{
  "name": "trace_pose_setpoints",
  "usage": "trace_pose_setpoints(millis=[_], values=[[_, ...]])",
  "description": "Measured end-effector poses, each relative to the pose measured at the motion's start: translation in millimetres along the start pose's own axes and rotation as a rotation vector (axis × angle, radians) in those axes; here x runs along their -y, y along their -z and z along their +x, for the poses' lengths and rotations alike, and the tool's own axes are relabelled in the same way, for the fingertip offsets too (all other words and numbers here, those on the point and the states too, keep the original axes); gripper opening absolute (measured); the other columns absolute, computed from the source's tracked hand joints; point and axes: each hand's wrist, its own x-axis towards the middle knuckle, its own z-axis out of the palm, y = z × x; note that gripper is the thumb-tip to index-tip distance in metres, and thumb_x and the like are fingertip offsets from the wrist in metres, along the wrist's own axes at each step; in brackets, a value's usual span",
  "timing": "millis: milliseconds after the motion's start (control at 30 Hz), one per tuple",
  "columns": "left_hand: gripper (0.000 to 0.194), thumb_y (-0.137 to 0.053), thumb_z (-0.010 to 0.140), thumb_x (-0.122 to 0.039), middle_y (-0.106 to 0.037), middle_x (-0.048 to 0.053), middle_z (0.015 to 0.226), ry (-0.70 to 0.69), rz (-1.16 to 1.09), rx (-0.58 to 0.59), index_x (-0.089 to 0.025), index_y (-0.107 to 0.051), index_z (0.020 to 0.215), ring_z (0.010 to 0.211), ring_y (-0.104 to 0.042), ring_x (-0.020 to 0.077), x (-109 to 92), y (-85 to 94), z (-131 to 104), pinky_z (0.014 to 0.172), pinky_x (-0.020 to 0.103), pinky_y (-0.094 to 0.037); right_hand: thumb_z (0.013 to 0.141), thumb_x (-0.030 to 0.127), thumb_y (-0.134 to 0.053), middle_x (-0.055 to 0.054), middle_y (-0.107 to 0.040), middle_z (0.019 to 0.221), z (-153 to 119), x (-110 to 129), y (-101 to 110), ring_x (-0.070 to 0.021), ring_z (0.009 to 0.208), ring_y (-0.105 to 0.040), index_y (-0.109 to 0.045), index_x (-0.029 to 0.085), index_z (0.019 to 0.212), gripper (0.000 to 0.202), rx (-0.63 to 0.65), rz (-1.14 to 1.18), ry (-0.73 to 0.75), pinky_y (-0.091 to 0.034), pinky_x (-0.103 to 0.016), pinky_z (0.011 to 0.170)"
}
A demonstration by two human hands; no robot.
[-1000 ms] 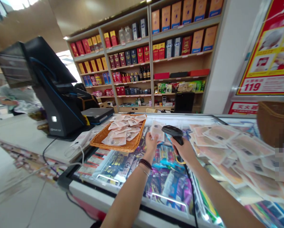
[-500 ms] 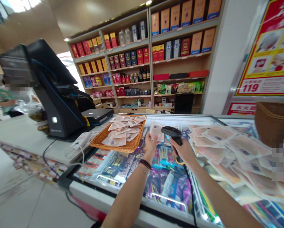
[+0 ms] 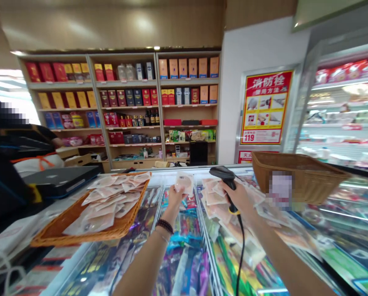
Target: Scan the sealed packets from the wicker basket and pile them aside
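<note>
My left hand (image 3: 175, 196) holds up a small clear packet (image 3: 184, 182) over the glass freezer lid (image 3: 184, 230). My right hand (image 3: 238, 197) grips a black barcode scanner (image 3: 223, 174) with its head turned toward the packet; its cable (image 3: 240, 255) hangs down along my forearm. A flat wicker tray (image 3: 79, 222) heaped with similar packets lies to the left. More loose packets (image 3: 216, 203) are spread on the glass under my right hand.
A deep wicker basket (image 3: 301, 181) stands at the right on the freezer. At the left are a black checkout terminal (image 3: 5, 181), a flat dark device (image 3: 57, 181) and a person behind them. Shelves of boxed goods (image 3: 125, 107) fill the back wall; a chiller (image 3: 341, 111) is far right.
The view has swung to the right and levelled, so the terminal slid off to the left and the chiller came in. Both hands keep the packet and scanner together.
</note>
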Motion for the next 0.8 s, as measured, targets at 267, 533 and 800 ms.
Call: trace_pose_setpoints(millis=[267, 533, 800], values=[[0.05, -0.074, 0.075, -0.009, -0.072, 0.011, 0.113, -0.012, 0.018, 0.447, -0.019, -0.061, 0.122, 0.105, -0.072, 0.0245, 0.3, -123.7, -21.9, 0.095, 0.045, -0.062, 0.071, 0.063, -0.067, 0.001, -0.057, 0.046, -10.0, -8.4, 84.2, -0.0146, 0.036, -0.051, -0.053, 0.025, 0.064, 0.041, -0.179, -0.083, -0.019, -0.04, -0.028, 0.038], [0.069, -0.06, 0.071, 0.002, -0.052, 0.019, 0.144, -0.432, 0.706, 0.416, -0.013, -0.061, 0.138, 0.141, -0.05, 0.0317, 8.8, -103.7, -37.1, 0.124, 0.047, -0.035, 0.075, 0.06, -0.064, 0.002, -0.053, 0.04, -22.9, -23.0, 77.5, -0.0156, 0.034, -0.05, -0.052, 0.026, 0.063, 0.038, -0.18, -0.143, -0.044, -0.039, -0.027, 0.038], [0.045, -0.058, 0.083, -0.003, -0.063, 0.012, 0.13, -0.586, 0.928, 0.175, -0.019, -0.068, 0.124, 0.128, -0.06, 0.0273, -46.0, 39.9, -7.2, 0.117, 0.046, -0.042, 0.077, 0.06, -0.066, 0.0, -0.054, 0.039, -17.5, -15.8, -10.2, -0.0151, 0.033, -0.05, -0.053, 0.025, 0.06, 0.041, 0.006, -0.051, 0.004, -0.039, -0.027, 0.037]])
